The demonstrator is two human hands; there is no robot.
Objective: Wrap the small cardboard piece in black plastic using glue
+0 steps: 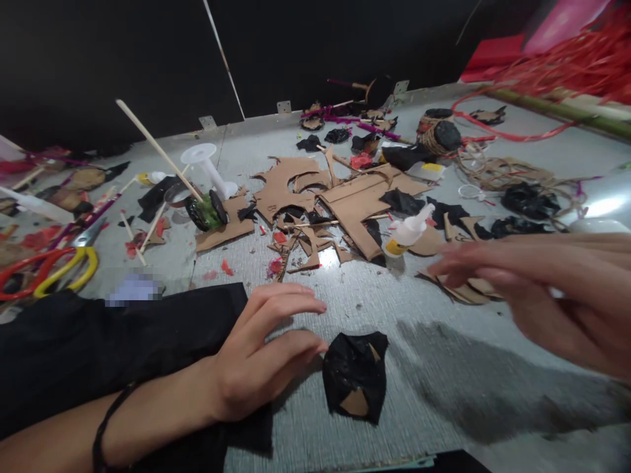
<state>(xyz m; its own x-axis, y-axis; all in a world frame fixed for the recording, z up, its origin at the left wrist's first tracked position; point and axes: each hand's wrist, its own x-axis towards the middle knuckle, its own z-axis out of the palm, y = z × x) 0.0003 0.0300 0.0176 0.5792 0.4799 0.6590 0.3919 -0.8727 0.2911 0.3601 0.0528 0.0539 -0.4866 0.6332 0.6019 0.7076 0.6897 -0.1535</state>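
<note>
A small cardboard piece wrapped in black material (pixel 353 376) lies on the grey table, bare brown cardboard showing at two spots. Just left of it is my left hand (pixel 271 348), fingers curved and apart, with nothing between them; the thumb tip is at or very near the piece's edge. My right hand (pixel 537 282) hovers over the table at the right, slightly blurred, its fingers stretched out; I see nothing held in it. Ahead of that hand stands a small white glue bottle (pixel 409 233) with a yellow label. Black cloth (pixel 197 322) lies beneath my left forearm.
Cut cardboard scraps (pixel 355 203) cover the middle. Scissors (pixel 64 269) with red and yellow handles lie left, near a stick (pixel 152 144) standing in a green-and-black spool (pixel 204 211). Twine (pixel 507 171) and red strips (pixel 582 66) are at the right, before a black wall (pixel 305 46).
</note>
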